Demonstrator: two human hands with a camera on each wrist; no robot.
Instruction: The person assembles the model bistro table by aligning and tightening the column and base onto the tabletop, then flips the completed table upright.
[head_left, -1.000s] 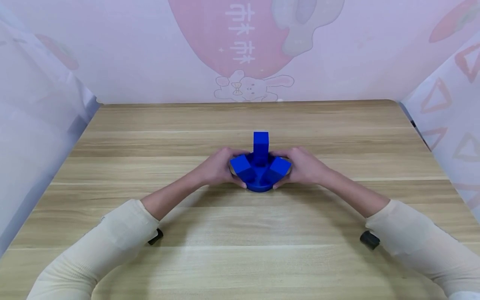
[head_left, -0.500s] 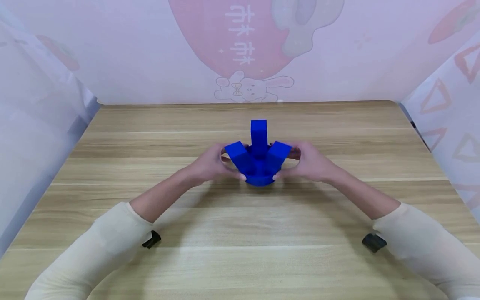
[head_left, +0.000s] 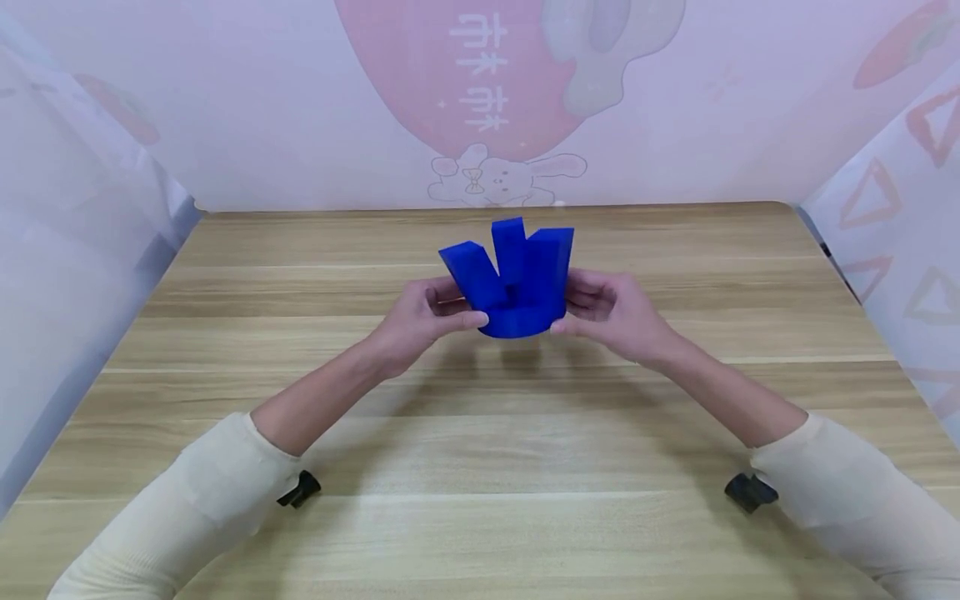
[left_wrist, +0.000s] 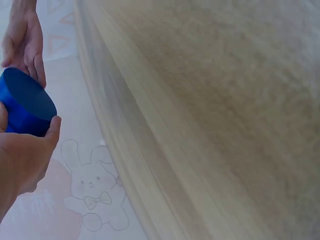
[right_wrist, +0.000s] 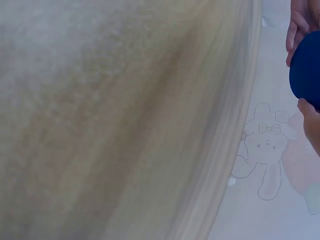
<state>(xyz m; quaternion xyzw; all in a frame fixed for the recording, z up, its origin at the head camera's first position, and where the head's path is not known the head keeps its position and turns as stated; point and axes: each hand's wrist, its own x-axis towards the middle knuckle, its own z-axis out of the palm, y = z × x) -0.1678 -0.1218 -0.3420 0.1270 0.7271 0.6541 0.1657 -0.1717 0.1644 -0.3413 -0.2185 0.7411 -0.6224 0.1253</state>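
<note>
Between both hands a blue three-pronged piece (head_left: 513, 283) is held above the table, its shadow falling below. It has a round base and three square posts that splay upward and outward. My left hand (head_left: 416, 325) grips the base's left side, thumb at the front and fingers behind. On the other side my right hand (head_left: 622, 321) holds it the same way, thumb at the near rim. The flat underside of the round base (left_wrist: 32, 95) shows in the left wrist view. In the right wrist view that base (right_wrist: 306, 70) is cut off by the frame edge.
A wood-grain table (head_left: 480, 500) spreads beneath the arms. Behind it stands a pale wall sheet (head_left: 262, 108) printed with a rabbit and writing. More sheets hang at the left and right. Dark wrist gadgets (head_left: 750, 492) sit under both cream sleeves.
Both hands have raised the blue three-pronged piece and tipped its posts away, so more of the base's front side shows. It is also turned slightly.
</note>
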